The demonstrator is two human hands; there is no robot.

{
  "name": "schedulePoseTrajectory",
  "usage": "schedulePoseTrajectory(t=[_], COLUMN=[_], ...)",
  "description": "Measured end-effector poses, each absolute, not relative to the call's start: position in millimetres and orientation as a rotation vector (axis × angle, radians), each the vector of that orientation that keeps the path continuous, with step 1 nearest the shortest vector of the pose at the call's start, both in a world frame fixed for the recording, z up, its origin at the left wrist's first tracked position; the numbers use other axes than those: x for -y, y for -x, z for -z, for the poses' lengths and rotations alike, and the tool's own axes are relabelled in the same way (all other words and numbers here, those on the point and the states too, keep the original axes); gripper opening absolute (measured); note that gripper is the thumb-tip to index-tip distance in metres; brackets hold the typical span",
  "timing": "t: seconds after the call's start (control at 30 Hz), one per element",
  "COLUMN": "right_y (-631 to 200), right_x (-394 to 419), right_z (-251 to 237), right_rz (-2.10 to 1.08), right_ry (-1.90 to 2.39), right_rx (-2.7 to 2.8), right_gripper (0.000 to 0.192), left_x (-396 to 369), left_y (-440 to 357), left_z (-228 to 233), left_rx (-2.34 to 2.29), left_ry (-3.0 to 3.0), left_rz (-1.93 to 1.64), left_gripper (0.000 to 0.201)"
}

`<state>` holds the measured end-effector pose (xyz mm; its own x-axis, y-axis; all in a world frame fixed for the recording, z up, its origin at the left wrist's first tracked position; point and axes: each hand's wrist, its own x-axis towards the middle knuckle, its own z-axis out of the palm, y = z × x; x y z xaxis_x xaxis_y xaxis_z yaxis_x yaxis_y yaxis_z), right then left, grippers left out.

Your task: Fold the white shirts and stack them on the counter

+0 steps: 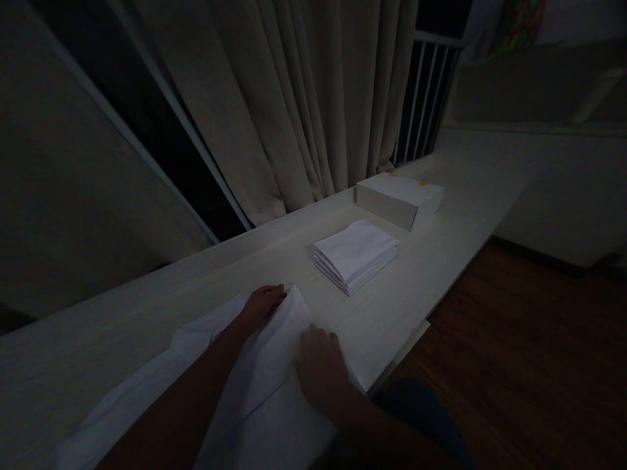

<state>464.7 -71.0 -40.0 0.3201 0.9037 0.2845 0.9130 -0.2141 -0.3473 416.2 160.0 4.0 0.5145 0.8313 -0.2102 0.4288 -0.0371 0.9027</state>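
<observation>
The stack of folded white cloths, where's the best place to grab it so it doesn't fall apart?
Probably pinch the stack of folded white cloths by its near layered corner, fingers under the bottom cloth and thumb on top, coming from the floor side. The layers show there, that side is open, and the white box sits close behind.

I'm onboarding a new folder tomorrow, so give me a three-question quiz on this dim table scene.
1. True or false: both hands rest flat on the white cloth.
2. What lies between the cloth and the box? A) a stack of folded white cloths B) a book C) a plate
3. Fill in: behind the table hangs a pale ____.

Key
1. True: the left hand and the right hand lie open on the white cloth, which is spread on the table.
2. A: the stack of folded white cloths sits before the closed white box.
3. Curtain.
</observation>
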Motion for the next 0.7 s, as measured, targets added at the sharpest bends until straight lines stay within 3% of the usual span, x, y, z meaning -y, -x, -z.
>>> schedulePoseTrajectory(t=[0.1, 0.23, 0.4, 0.7], right_y=[-465.1, -461.0, -452.6, -444.7], right_x=[70.7, 70.6, 68.3, 72.1], right_z=[34.8, 29.6, 40.2, 54.5], right_rz=[0.055, 0.133, 0.188, 0.266], right_ry=[2.142, 2.109, 2.060, 2.079], right_rx=[1.611, 1.608, 1.680, 1.713], right_gripper=[0.054, 0.052, 0.050, 0.049], left_x=[-159.7, -141.2, -91.2, -85.9], left_y=[-345.9, -192.4, -36.6, -12.4], left_z=[-21.0, -35.5, -24.0, 4.4], left_rx=[-1.181, -1.505, -1.897, -1.978], left_ry=[-1.639, -1.593, -1.541, -1.693], left_rz=[-0.545, -0.712, -0.697, -0.464], left_gripper=[0.057, 0.053, 0.046, 0.044])
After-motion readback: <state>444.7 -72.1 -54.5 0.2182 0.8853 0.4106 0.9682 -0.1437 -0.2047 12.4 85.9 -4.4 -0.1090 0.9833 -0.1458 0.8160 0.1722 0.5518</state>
